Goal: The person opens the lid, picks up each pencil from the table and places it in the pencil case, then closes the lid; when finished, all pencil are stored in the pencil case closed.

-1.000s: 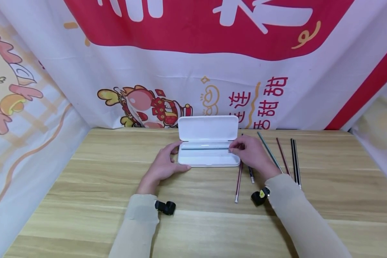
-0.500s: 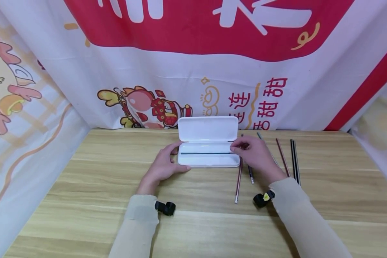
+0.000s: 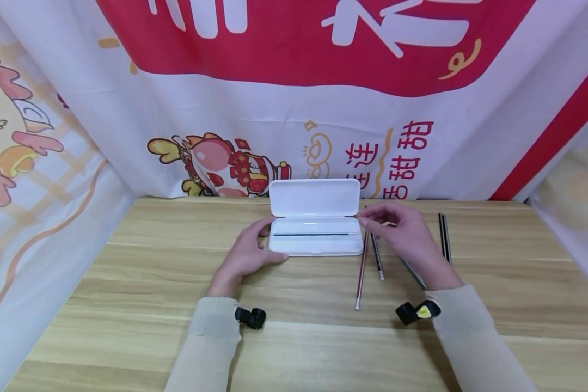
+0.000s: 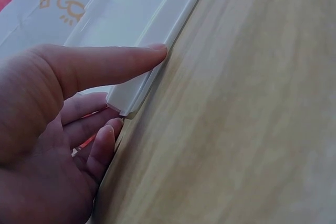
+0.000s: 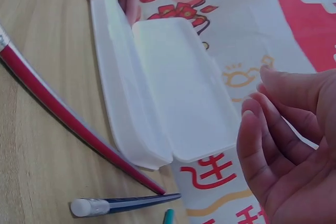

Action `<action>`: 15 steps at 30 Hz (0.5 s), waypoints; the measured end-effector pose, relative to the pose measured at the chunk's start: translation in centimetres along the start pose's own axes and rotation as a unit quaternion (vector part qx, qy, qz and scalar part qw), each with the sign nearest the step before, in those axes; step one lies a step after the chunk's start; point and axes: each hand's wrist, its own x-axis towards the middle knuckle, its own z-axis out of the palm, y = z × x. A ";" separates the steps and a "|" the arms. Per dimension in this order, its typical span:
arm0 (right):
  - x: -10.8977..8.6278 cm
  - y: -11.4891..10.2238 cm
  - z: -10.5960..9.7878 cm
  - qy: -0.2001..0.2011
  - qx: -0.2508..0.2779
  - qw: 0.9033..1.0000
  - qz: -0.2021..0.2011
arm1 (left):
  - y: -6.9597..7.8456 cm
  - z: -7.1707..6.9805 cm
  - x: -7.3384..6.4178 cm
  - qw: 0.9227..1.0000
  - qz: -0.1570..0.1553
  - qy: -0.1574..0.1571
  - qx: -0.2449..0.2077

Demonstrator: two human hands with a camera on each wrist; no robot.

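Observation:
An open white pencil case (image 3: pixel 315 197) stands near the back of the table, its lid raised. One dark pencil (image 3: pixel 313 234) lies lengthwise inside it, white eraser end to the right. My left hand (image 3: pixel 245 250) grips the case's left end; in the left wrist view the thumb (image 4: pixel 121 66) lies along the front edge and the other fingers are at the end. Just off the case's right end is my right hand (image 3: pixel 404 234), its fingers loosely bent. In the right wrist view nothing is between the thumb and fingers (image 5: pixel 252 135) of that hand.
Right of the case lie a red pencil (image 3: pixel 361 272), a dark pencil (image 3: pixel 378 258) with a white eraser, and a teal pencil (image 3: pixel 414 273) partly under the right hand. Two black pencils (image 3: pixel 445 237) lie farther right. A printed cloth (image 3: pixel 225 103) hangs behind the table.
The pencil in the case has come forward from the back side to the middle, and my right hand has let go of it and moved right. My left hand has stayed in place.

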 end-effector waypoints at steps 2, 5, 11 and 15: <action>-0.3 0.0 -0.1 -0.001 0.004 1.000 -0.002 | 0.0 0.0 0.0 1.000 -0.002 0.000 -0.001; -0.7 0.0 -0.3 0.001 0.007 1.000 -0.002 | 0.1 0.0 0.0 1.000 -0.004 -0.001 -0.003; -1.3 0.2 -0.8 0.001 0.002 1.000 0.013 | 0.2 0.0 0.0 1.000 -0.005 -0.002 -0.005; -1.8 0.4 -1.1 -0.005 -0.017 1.000 0.024 | 0.3 0.0 0.0 1.000 -0.007 -0.001 -0.007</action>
